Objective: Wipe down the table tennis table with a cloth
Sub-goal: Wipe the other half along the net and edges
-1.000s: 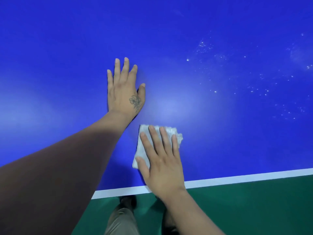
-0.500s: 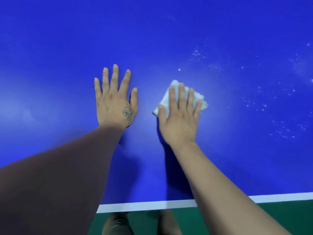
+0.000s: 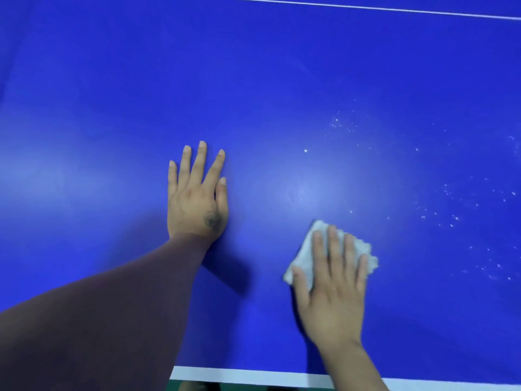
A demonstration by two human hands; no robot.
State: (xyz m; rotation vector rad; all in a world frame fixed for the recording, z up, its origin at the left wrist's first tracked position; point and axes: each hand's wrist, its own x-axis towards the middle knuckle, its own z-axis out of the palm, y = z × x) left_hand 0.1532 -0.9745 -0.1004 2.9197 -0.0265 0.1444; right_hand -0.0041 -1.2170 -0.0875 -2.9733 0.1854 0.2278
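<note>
A person leans over a blue table tennis bench [image 3: 282, 80], both hands down on its surface, seen from the head cam. The right hand [image 3: 332, 294] lies flat on a white cloth [image 3: 310, 249], fingers [image 3: 334, 249] straight and slightly spread across the top of it, pressing it to the bench w/o curling round it. The cloth is crumpled, its edges showing past the fingertips and beside the thumb; it sits in the lower right part of the frame, near the white edge line [image 3: 253, 375] at the near side of the bench. The right hand and cloth look motion-blurred.

The left hand [image 3: 197, 198] rests palm-down on the bare blue surface, well apart from the cloth, fingers [image 3: 198, 165] straight and fanned wide, holding nothing. A small dark tattoo [image 3: 212, 218] marks the back of that hand near the thumb base. The left forearm is covered by a dark maroon sleeve [image 3: 98, 320] and throws a shadow on the bench beside the wrist.

White specks [image 3: 451, 218] are scattered over the surface to the right of and beyond the cloth, w/ another cluster [image 3: 338, 124] farther up. A thin white line [image 3: 366, 7] crosses the bench at the top of the frame.
</note>
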